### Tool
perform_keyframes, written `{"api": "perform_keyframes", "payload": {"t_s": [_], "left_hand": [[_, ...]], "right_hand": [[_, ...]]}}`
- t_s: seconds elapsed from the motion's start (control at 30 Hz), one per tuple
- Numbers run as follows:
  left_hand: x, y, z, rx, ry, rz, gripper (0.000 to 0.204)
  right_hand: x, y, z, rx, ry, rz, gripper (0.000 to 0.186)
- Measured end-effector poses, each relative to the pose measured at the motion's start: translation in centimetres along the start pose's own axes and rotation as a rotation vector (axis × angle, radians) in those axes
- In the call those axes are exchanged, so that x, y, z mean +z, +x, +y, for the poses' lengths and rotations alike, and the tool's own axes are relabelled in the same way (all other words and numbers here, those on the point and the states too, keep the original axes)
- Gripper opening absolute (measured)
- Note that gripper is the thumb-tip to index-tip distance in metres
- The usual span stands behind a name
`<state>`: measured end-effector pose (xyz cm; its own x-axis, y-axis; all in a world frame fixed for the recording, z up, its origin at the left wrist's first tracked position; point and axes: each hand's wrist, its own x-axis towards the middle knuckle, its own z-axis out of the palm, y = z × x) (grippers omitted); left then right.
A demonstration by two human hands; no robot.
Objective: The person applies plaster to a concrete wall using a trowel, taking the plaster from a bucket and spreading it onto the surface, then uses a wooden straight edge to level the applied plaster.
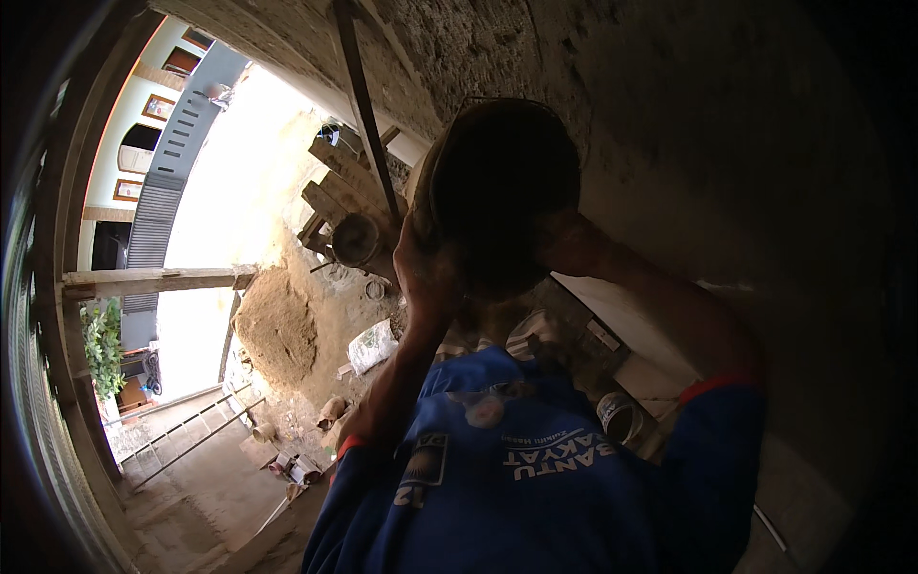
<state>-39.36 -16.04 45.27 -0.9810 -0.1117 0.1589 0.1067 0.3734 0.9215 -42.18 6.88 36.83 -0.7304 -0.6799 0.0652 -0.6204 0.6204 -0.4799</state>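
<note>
A dark round bucket (433, 187) is raised in front of me, its mouth tilted toward my view and its inside too dark to make out. My left hand (423, 273) is closed against the left, lower side of the bucket. At the right edge of its mouth, my right hand (572, 245) grips the bucket, its fingertips lost in the shadow. Both forearms are raised, and the bucket is close to a rough wall (478, 43).
Below left lies a sand heap (277, 323), with a white sack (371, 346) beside it. Another bucket (356, 239) stands near wooden planks (330, 196). A pale tub (620, 416) is low on the right. A slanting bar (361, 100) and a ladder (191, 429) are on the left.
</note>
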Motion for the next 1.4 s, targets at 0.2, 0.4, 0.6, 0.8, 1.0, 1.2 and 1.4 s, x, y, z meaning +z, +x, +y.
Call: {"api": "perform_keyframes", "payload": {"t_s": [0.2, 0.4, 0.6, 0.8, 1.0, 1.2, 1.4], "left_hand": [[-1.3, 0.4, -3.0, -0.146, -0.394, 0.082, 0.043], [-2.0, 0.5, -4.7, -0.171, -0.440, 0.206, 0.043], [-4.0, -0.4, -9.5, -0.354, -0.353, 0.191, 0.043], [-1.6, -0.1, -10.7, -0.400, -0.483, 0.145, 0.053], [-1.1, -0.3, -9.6, -0.456, -0.511, 0.202, 0.047], [-2.7, -1.4, -6.4, -0.314, -0.398, 0.200, 0.042], [-2.9, -1.9, -5.0, -0.194, -0.278, 0.256, 0.042]], "right_hand": [[-4.5, 0.6, -2.9, 0.435, 0.327, 0.037, 0.038], [-14.5, 1.7, -7.7, 0.507, 0.258, -0.087, 0.037], [-19.6, 1.1, -8.1, 0.394, 0.322, -0.239, 0.052], [-19.6, -1.7, -1.0, 0.734, -0.020, 0.231, 0.056], [-28.6, -4.6, -3.7, 0.848, -0.091, 0.503, 0.071], [-16.6, -3.8, -4.0, 0.809, 0.328, -0.010, 0.069], [-9.3, 0.6, -7.8, 0.892, 0.515, -0.357, 0.060]]}}
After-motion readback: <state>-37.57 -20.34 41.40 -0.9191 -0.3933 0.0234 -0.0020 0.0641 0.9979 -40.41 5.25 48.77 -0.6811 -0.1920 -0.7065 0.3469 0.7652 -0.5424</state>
